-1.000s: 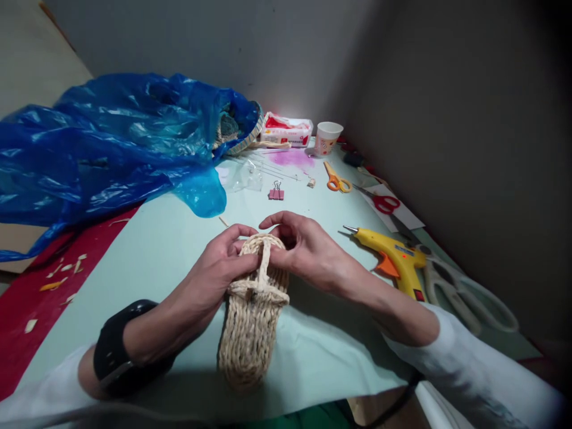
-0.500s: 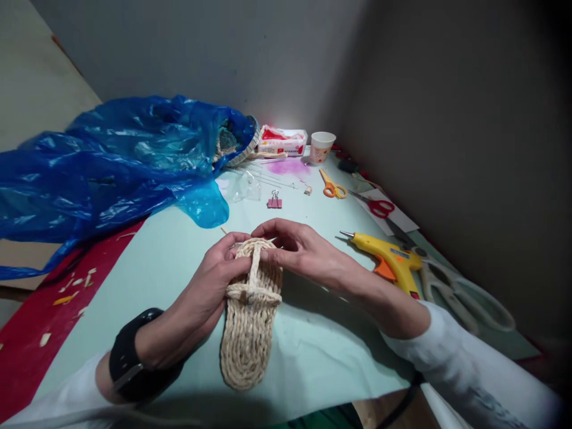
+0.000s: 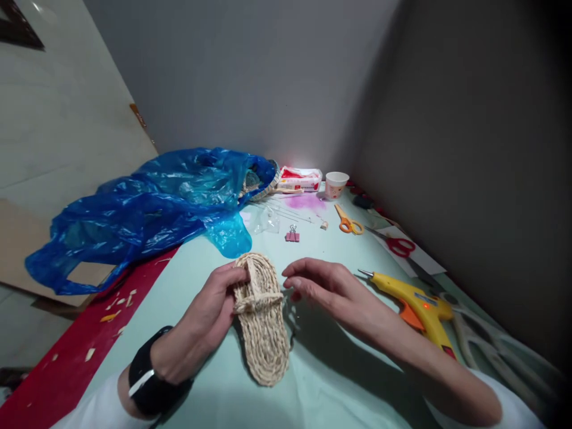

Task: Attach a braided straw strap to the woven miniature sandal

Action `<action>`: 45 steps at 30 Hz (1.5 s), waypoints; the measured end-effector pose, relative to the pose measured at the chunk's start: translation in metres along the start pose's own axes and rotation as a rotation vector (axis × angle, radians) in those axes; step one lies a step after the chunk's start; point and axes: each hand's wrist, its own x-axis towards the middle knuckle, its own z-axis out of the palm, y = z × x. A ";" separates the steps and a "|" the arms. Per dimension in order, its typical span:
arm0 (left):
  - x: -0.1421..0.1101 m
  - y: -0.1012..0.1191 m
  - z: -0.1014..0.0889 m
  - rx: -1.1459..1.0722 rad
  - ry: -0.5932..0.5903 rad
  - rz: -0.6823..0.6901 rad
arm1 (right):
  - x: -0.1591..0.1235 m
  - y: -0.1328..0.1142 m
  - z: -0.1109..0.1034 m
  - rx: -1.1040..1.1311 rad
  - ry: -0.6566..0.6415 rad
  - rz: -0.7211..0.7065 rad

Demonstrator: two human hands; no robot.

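Observation:
A small woven straw sandal with a T-shaped strap lies on the pale green table cover. My left hand grips its left edge near the toe, thumb on the weave. My right hand hovers just to the right of the sandal, fingers stretched out and apart, holding nothing. A black band sits on my left wrist.
A yellow glue gun lies to the right of my right hand, with large pale shears beyond it. Orange scissors, red scissors, a pink binder clip, a paper cup and a blue plastic bag lie farther back.
My right hand has let go of the sandal's toe and drawn away to the right, opening. The camera has tilted up, so everything sits lower in view.

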 end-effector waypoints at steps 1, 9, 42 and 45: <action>-0.001 0.002 0.000 -0.010 0.017 0.008 | -0.002 -0.002 0.001 -0.024 -0.018 -0.006; 0.000 0.016 -0.004 -0.101 0.029 -0.024 | -0.008 -0.001 0.016 -0.334 0.022 -0.145; -0.012 0.007 -0.004 -0.223 -0.383 -0.115 | 0.006 0.012 0.027 0.152 0.240 0.019; -0.015 -0.001 -0.004 -0.073 -0.412 -0.126 | 0.006 0.014 0.025 0.030 0.291 -0.037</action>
